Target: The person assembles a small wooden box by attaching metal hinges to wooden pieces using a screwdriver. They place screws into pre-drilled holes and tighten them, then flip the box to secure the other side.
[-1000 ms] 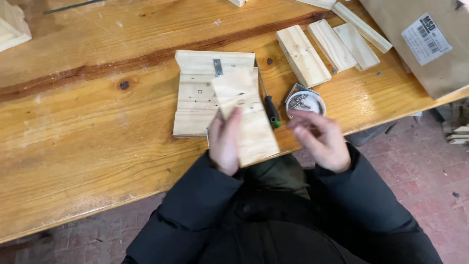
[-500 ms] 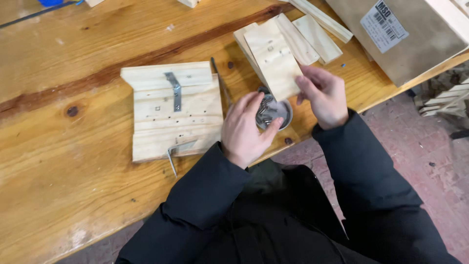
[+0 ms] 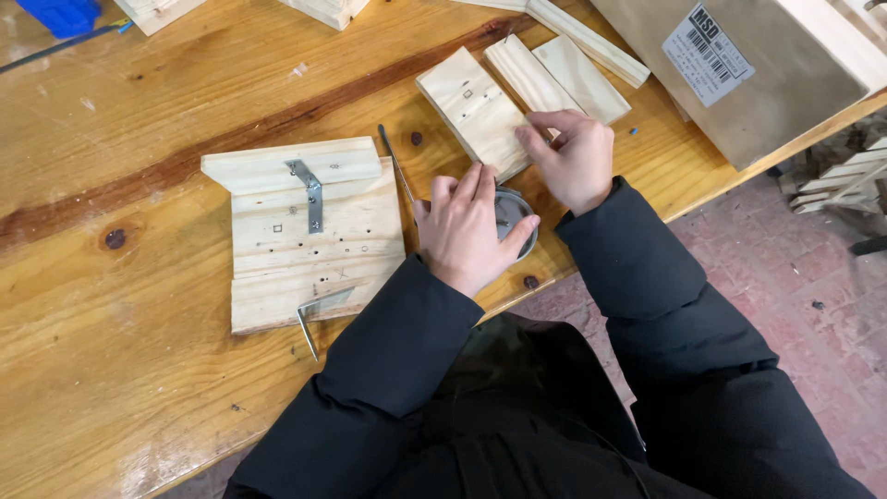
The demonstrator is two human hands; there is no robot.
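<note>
The left hand (image 3: 469, 231) lies flat, fingers spread, on one round metal tin (image 3: 514, 220) near the table's (image 3: 111, 148) front edge. The right hand (image 3: 575, 157) pinches the near end of one small wood block (image 3: 476, 111) just behind the tin. The block looks light, stiff and easy to hold by its sides. Two more planks (image 3: 559, 79) lie behind it.

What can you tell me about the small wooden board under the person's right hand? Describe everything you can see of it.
The small wooden board is a pale, flat rectangle of what looks like pine, lying at an angle on the wooden workbench. Faint pencil marks, one a small square, show on its top face. The right hand rests fingertips on its near end. Two similar boards lie close beside it. The left hand is below it, on a round metal tin.
</note>
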